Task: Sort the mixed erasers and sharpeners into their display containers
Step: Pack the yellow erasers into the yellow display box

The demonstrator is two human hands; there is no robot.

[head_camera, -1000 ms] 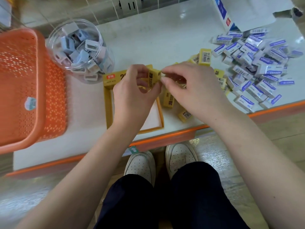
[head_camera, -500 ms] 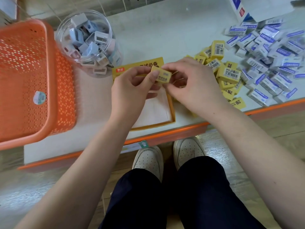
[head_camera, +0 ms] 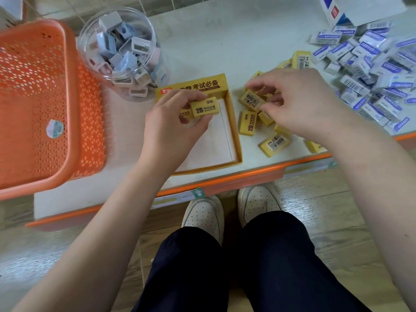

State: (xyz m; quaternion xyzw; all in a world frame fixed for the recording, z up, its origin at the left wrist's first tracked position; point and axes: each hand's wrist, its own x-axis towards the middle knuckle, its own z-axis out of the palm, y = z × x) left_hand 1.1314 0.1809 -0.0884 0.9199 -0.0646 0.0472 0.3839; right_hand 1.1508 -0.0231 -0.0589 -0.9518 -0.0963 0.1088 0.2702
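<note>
We see the left hand [head_camera: 173, 124] squeezing two yellow erasers [head_camera: 204, 108] just above the yellow box [head_camera: 235, 131]. The right hand [head_camera: 301, 102] curls over loose erasers [head_camera: 247, 123] on the tabletop [head_camera: 225, 41]; we cannot tell if it grips one.

White shelf [head_camera: 225, 41] with orange edge, wood-look floor [head_camera: 337, 210], perhaps tiles [head_camera: 180, 3] beyond

The left hand [head_camera: 175, 122] pinches yellow erasers [head_camera: 204, 108] above the display box [head_camera: 235, 136]; the right hand [head_camera: 299, 102], fingers curled downward, hovers just right of that box, its grasp indeterminate.
</note>
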